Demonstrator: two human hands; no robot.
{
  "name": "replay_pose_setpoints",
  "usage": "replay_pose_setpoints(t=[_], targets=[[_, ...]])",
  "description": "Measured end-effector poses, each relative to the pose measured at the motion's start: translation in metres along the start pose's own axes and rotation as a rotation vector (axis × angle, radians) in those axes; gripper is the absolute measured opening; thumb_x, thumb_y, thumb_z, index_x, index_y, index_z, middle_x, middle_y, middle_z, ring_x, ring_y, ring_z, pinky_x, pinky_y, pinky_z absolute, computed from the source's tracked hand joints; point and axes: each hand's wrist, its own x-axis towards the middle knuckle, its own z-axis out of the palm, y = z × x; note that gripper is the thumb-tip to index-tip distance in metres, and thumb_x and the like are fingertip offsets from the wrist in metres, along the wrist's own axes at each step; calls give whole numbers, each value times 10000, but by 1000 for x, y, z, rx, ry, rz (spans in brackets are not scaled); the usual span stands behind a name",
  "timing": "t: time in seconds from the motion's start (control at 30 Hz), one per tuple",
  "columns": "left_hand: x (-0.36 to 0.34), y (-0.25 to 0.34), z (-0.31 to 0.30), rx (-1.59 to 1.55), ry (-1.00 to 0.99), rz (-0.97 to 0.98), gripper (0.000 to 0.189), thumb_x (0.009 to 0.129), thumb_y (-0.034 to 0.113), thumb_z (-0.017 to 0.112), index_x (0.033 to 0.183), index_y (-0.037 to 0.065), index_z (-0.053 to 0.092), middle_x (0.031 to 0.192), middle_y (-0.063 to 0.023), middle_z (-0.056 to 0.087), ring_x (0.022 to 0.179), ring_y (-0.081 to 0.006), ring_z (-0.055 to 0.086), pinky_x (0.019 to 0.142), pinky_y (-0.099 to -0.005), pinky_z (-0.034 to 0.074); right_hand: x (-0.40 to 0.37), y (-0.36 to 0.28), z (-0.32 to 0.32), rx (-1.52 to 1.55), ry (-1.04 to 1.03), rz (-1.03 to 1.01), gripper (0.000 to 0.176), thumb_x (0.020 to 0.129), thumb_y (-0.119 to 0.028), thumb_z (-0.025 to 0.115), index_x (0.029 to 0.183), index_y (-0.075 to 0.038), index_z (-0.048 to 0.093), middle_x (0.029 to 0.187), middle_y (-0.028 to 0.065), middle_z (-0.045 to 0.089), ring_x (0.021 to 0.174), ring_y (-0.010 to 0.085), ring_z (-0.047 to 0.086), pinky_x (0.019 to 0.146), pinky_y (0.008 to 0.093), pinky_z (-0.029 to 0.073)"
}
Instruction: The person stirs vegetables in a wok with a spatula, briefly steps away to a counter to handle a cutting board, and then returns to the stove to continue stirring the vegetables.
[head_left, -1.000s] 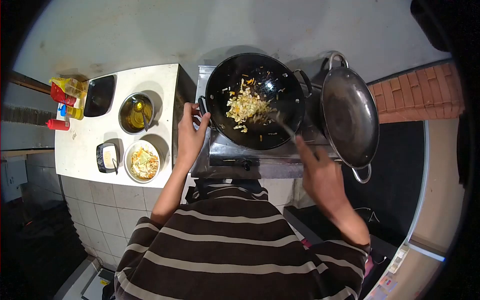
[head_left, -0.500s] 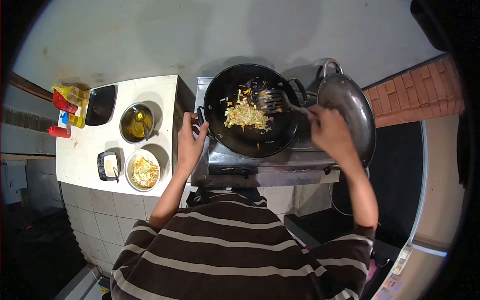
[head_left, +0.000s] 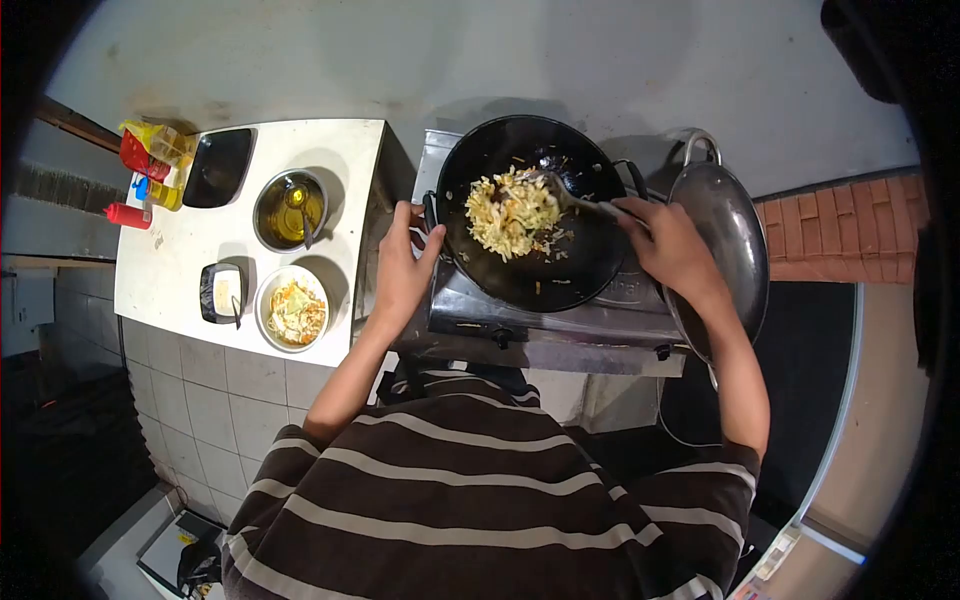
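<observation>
A black wok (head_left: 585,262) sits on the stove, with chopped pale food and orange bits (head_left: 508,215) heaped left of its middle. My left hand (head_left: 406,262) grips the wok's left handle (head_left: 430,211) between fingers and thumb. In my right hand (head_left: 672,248) is the handle of a metal slotted spatula (head_left: 582,204). Its head is pushed into the right side of the food and partly covered by it.
Right of the wok leans a large metal wok (head_left: 735,245) near a brick ledge (head_left: 840,228). On the white table (head_left: 170,290) stand a pot of oil (head_left: 278,238) with a ladle, a bowl of shredded vegetables (head_left: 292,343), a small black dish (head_left: 207,295), a black tray (head_left: 218,168) and a red bottle (head_left: 128,215).
The spatula has moved left and its head has gone into the food, which is now bunched higher in the wok. My left hand stays at the handle. The whole view has shifted slightly.
</observation>
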Motion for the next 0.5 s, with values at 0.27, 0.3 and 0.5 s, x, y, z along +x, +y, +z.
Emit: replay_pose_setpoints(t=[0.27, 0.3, 0.5], targets=[[1, -3, 0, 7, -21, 20, 315, 952, 140, 703, 1163, -5, 518, 852, -150, 640, 689, -241, 598, 669, -370, 489, 0, 35, -26, -269, 146, -107, 243, 943, -167, 608, 1096, -18, 722, 836, 227, 700, 803, 424, 660, 803, 487, 529], [1, -3, 0, 11, -19, 19, 300, 956, 126, 701, 1159, -11, 526, 875, -141, 658, 723, -210, 611, 696, -347, 495, 9, 46, -28, -277, 157, -158, 255, 930, -165, 611, 1094, 4, 707, 808, 212, 689, 733, 392, 653, 743, 459, 534], [0, -2, -1, 0, -31, -3, 289, 957, 107, 700, 1160, -8, 530, 891, -126, 674, 755, -176, 625, 716, -325, 501, 63, 47, 1, 149, -668, 593, 203, 916, -195, 606, 949, -6, 675, 600, 57, 525, 379, 177, 454, 338, 336, 355]])
